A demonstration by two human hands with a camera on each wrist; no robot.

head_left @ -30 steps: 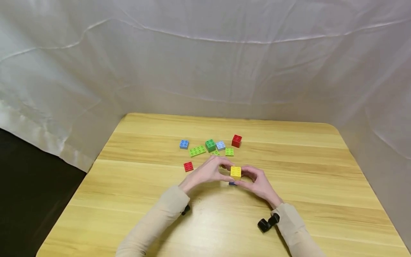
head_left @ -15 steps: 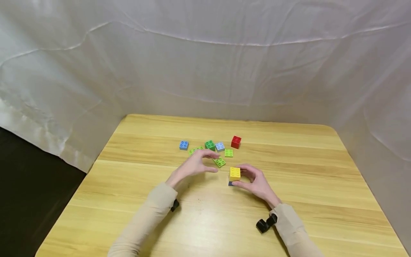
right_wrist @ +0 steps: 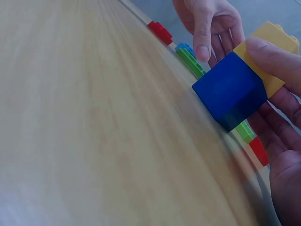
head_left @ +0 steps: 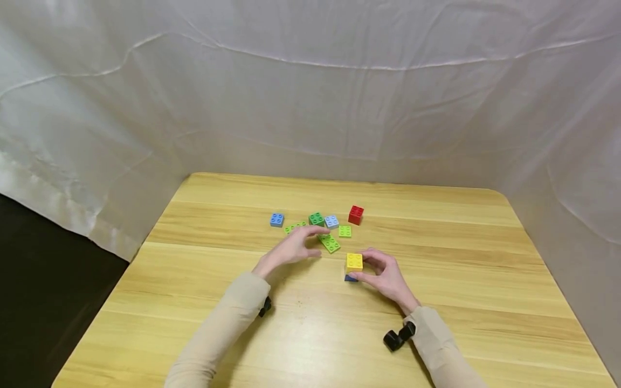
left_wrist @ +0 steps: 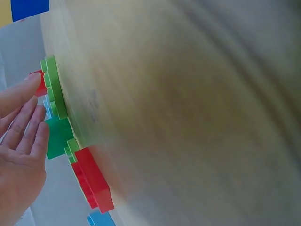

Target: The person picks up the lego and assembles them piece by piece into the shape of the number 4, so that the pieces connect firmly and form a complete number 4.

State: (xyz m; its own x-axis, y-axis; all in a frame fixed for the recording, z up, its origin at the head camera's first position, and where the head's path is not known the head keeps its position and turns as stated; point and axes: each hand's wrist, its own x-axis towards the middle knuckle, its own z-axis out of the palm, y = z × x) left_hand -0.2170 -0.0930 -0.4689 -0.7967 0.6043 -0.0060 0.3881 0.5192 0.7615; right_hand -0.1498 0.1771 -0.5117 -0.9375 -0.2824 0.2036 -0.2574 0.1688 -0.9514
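My right hand (head_left: pixel 388 275) pinches a yellow building brick (head_left: pixel 354 260) stacked on a dark blue brick (right_wrist: pixel 230 92). In the right wrist view, thumb and fingers grip the yellow part, and the blue brick sits close over the table. My left hand (head_left: pixel 292 247) hovers with relaxed fingers beside a long lime-green plate brick (head_left: pixel 331 243) and holds nothing. The left wrist view shows its fingertips overlapping a dark green brick (left_wrist: pixel 58 136). A flat red brick (left_wrist: pixel 95 181) also lies there, hidden by the left hand in the head view.
Behind the hands lie a blue brick (head_left: pixel 277 219), another lime plate (head_left: pixel 294 226), a light blue brick (head_left: pixel 332 221), a small lime brick (head_left: pixel 345 231) and a tall red brick (head_left: pixel 356 215). A pale curtain (head_left: pixel 339 118) hangs past the wooden table's (head_left: pixel 485 302) far edge.
My left hand has let go of the stacked bricks and moved left, over the loose ones. The right hand keeps hold of the stack almost in place.
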